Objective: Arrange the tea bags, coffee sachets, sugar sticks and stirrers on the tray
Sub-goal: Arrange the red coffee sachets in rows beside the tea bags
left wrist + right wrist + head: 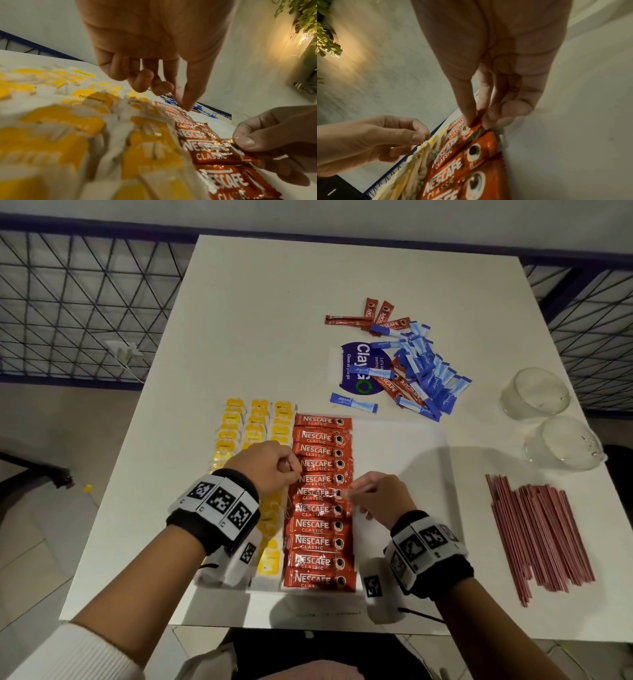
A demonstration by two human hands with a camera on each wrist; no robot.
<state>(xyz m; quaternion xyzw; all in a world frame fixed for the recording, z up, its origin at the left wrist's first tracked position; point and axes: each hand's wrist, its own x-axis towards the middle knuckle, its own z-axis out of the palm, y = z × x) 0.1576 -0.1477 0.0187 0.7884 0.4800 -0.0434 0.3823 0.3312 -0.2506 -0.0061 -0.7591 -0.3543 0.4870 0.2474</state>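
On the white tray (pixel 404 440), a column of red coffee sachets (pixel 320 525) lies beside rows of yellow tea bags (pixel 255 422). The right hand (pixel 375 496) pinches the right end of one sachet (pixel 214 151) mid-column between thumb and fingers. The left hand (pixel 267 465) hovers over the column's left edge, fingers curled (holding nothing that shows). Blue sugar sticks (pixel 424 364) sit heaped on the surface beyond the tray, and red stirrers (pixel 541 535) lie to the right.
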